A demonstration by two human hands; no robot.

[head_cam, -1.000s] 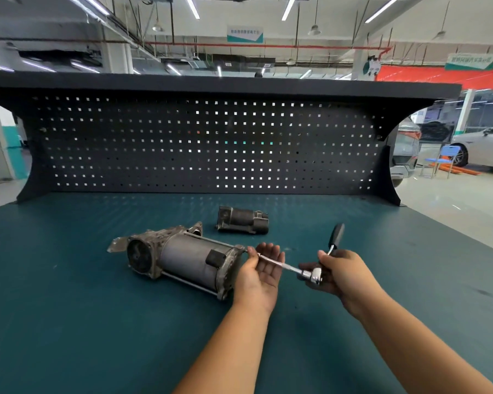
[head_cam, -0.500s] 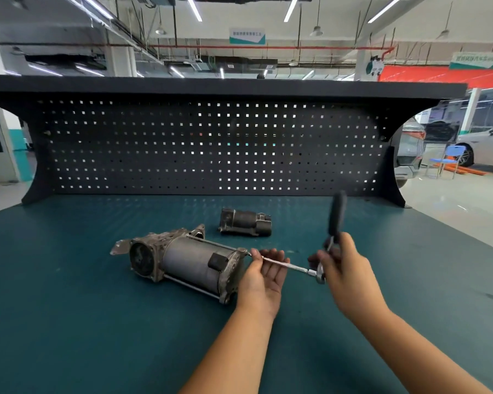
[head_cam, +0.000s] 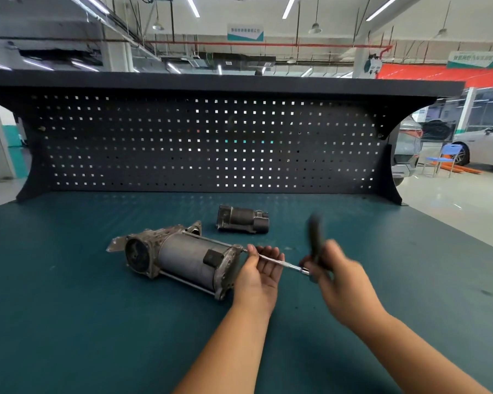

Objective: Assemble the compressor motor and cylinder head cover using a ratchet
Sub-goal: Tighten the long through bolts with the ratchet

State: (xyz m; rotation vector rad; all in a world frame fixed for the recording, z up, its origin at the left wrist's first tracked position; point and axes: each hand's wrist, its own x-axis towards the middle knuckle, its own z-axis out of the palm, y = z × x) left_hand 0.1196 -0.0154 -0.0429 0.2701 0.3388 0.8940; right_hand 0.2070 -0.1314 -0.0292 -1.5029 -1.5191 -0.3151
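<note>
Compressor motor (head_cam: 182,260), a grey metal cylinder with a cast housing at its left end, lies on its side on the teal bench mat (head_cam: 69,308), left of centre. Its end cap faces the person, which puts the fasteners on that face within straight reach. Behind it and slightly to the right, well apart, sits a smaller dark metal component (head_cam: 241,220); whether this is the cylinder head cover I cannot tell.

Just beside the end cap, the left hand (head_cam: 261,275) lies palm up and holds a slim chrome extension bar (head_cam: 276,262) lightly between thumb and fingers. It seems to be keeping the bar's tip seated at the cap's upper rim while letting the bar turn. At the bar's outer end, the black-handled ratchet (head_cam: 315,237) stands roughly upright. The right hand (head_cam: 336,274) is smeared by motion blur but is wrapped around the ratchet handle, so a tightening stroke looks under way.
</note>
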